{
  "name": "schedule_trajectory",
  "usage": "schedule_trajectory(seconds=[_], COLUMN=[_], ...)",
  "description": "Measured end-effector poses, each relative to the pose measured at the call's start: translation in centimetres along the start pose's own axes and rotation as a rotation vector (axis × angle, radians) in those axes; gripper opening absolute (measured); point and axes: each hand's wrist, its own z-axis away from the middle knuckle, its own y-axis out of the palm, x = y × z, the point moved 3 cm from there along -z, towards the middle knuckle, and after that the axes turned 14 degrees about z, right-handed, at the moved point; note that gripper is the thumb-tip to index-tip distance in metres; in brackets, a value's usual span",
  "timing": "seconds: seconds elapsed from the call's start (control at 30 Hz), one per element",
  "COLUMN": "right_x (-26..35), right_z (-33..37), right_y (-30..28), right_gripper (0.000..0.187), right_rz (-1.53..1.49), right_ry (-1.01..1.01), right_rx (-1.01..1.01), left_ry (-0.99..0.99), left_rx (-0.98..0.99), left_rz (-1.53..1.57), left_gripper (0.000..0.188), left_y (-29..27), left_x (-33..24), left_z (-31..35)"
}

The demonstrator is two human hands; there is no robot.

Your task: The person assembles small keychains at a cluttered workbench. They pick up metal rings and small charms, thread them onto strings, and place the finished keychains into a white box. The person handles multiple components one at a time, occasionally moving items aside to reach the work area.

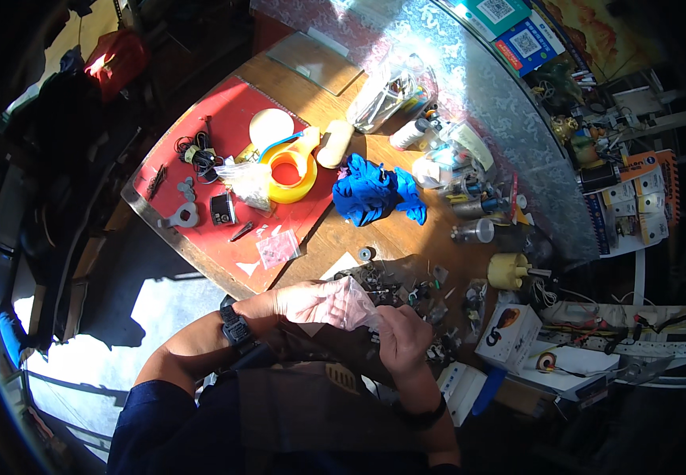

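Observation:
Between my two hands is a small clear plastic bag [350,305], held above the near edge of the wooden table. My left hand [305,302], in bright sun, grips the bag's left side. On its right side, my right hand [403,334] pinches the edge with fingers closed. Whatever the bag may contain is too small to make out. Just beyond it lies a heap of small dark parts [376,277], partly hidden by the hands and bag. Another small clear bag [278,248] lies flat on the red mat.
On the red mat [224,119] are a yellow tape roll [289,168], black cables [197,154] and small tools. A blue cloth [375,190] lies mid-table. Jars and bottles [438,158] line the far right. A white box [509,336] and a yellow container [507,271] stand at right.

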Motion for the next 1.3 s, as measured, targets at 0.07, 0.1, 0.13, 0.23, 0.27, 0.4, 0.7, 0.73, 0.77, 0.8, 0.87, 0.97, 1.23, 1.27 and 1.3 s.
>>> schedule_trajectory(seconds=[0.07,0.1,0.13,0.23,0.27,0.4,0.7,0.73,0.77,0.8,0.87,0.97,1.23,1.27,1.3], right_x=[0.5,0.6,0.7,0.8,0.7,0.7,1.0,1.2,1.4,1.5,1.5,1.1,-3.6,-4.3,-4.9], right_z=[-0.3,-0.5,-0.7,-1.2,-1.3,-1.6,-2.0,-2.1,-2.1,-2.0,-1.8,-1.3,0.5,0.6,0.5], right_y=[-0.2,-0.4,-0.5,-0.6,-0.5,-0.9,-1.2,-1.2,-1.3,-1.3,-1.2,-1.2,-1.4,-1.1,-0.7], right_gripper=[0.017,0.016,0.016,0.01,0.007,0.005,0.005,0.005,0.005,0.005,0.007,0.008,0.012,0.011,0.012], right_rz=[-0.031,-0.05,-0.072,-0.103,-0.1,-0.117,-0.217,-0.202,-0.212,-0.219,-0.288,-0.316,-0.616,-0.752,-0.842], right_ry=[-0.014,0.009,0.028,0.073,0.122,0.162,0.212,0.19,0.157,0.16,0.212,0.297,0.659,0.709,0.746], right_rx=[0.058,0.004,-0.016,0.054,0.106,0.042,0.072,0.075,0.052,0.054,0.073,0.061,-0.316,-0.334,-0.316], left_ry=[0.0,-0.006,0.006,0.027,0.041,0.088,0.042,0.049,0.047,0.045,0.067,0.055,0.228,0.262,0.29], left_rx=[0.022,0.032,0.024,0.009,0.019,-0.093,-0.053,0.011,0.027,0.043,-0.036,-0.036,-0.084,-0.119,-0.208], left_rz=[0.016,0.026,0.023,0.016,0.009,-0.023,0.009,0.024,0.03,0.038,0.037,0.113,0.1,0.118,0.114], left_gripper=[0.043,0.043,0.042,0.038,0.038,0.036,0.033,0.032,0.032,0.031,0.03,0.031,0.034,0.031,0.031], left_y=[-0.5,-0.7,-0.9,-1.2,-1.1,-0.8,-1.2,-1.1,-1.2,-1.2,-1.6,-1.8,-1.8,-1.7,-1.9], left_x=[0.2,0.3,0.4,0.7,0.7,0.5,0.3,0.3,0.4,0.6,0.9,1.0,-0.6,-0.8,-0.9], left_z=[-0.2,-0.3,-0.4,-0.6,-0.6,-0.5,-1.3,-1.4,-1.6,-1.7,-1.9,-2.0,1.1,1.8,2.4])
